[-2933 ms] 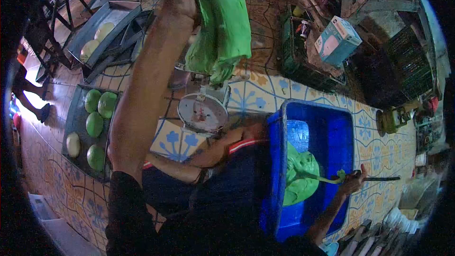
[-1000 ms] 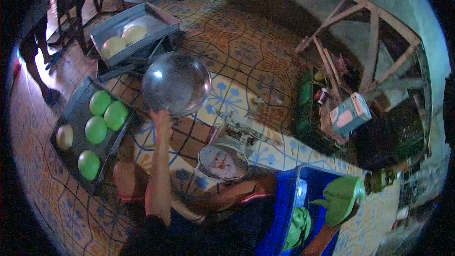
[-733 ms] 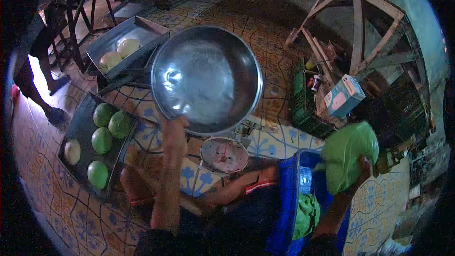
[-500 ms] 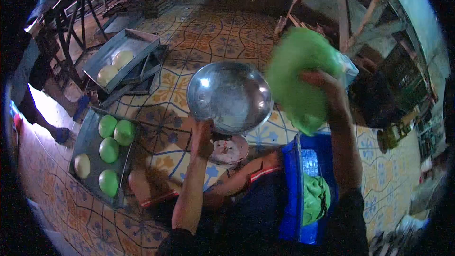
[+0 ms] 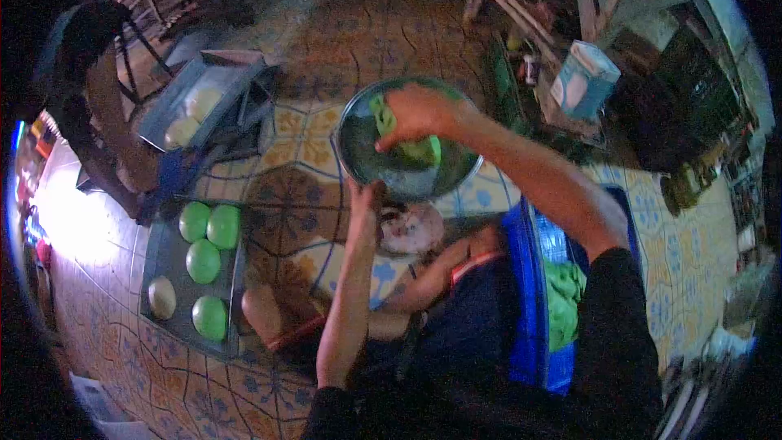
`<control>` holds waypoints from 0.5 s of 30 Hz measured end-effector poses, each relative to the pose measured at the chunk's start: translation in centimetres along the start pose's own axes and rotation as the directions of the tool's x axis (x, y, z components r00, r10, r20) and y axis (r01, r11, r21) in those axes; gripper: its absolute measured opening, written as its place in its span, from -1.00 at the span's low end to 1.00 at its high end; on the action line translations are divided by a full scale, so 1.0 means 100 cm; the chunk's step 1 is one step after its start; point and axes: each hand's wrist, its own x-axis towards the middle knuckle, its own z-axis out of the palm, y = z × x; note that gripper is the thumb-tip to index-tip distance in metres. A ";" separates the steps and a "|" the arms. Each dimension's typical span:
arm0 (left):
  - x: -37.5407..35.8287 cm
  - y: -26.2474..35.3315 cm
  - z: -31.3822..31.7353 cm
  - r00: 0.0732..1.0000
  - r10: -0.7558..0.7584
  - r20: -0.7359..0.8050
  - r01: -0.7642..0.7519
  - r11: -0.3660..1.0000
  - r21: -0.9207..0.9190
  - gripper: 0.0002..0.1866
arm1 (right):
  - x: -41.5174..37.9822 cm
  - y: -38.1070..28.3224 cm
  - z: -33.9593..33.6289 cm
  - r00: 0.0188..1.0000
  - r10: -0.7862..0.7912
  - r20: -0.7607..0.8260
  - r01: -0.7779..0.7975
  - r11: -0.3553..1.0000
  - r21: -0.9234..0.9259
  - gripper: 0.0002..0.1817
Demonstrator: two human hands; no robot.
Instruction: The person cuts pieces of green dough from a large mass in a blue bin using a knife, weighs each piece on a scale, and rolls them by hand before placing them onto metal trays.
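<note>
Change: our right hand [image 5: 417, 114], raised beside the bowl half a second ago, now presses the green dough [image 5: 419, 149] into the bowl [image 5: 405, 171]; fingers closed on it
Left hand [image 5: 364, 205]: gripping the bowl's near rim
Dough: soft, crumpled
Around: scale [image 5: 410, 230] beneath; blue tub [image 5: 528, 293] right; tray [image 5: 167, 257] of dough balls [image 5: 204, 261] left

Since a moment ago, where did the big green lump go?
The right hand brought the green dough down from the air into the metal bowl and presses it there. The left hand stays on the bowl's rim. The tray of green balls and blue tub stayed put.
</note>
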 end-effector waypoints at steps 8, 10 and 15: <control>-0.038 0.036 -0.002 0.990 -0.080 -0.112 0.070 0.993 -0.090 -0.49 | -0.069 0.008 -0.076 0.563 -0.073 -0.823 0.061 0.997 -0.047 -0.60; -0.086 0.071 0.014 0.942 0.000 -0.337 -0.071 0.978 -0.197 -0.50 | -0.135 0.015 -0.061 0.578 0.047 -0.815 0.136 0.979 0.152 -0.70; -0.143 0.058 -0.014 0.850 0.119 -0.513 -0.096 0.993 0.072 -0.61 | -0.218 0.029 0.052 0.385 0.251 -0.888 0.052 0.955 0.293 -0.83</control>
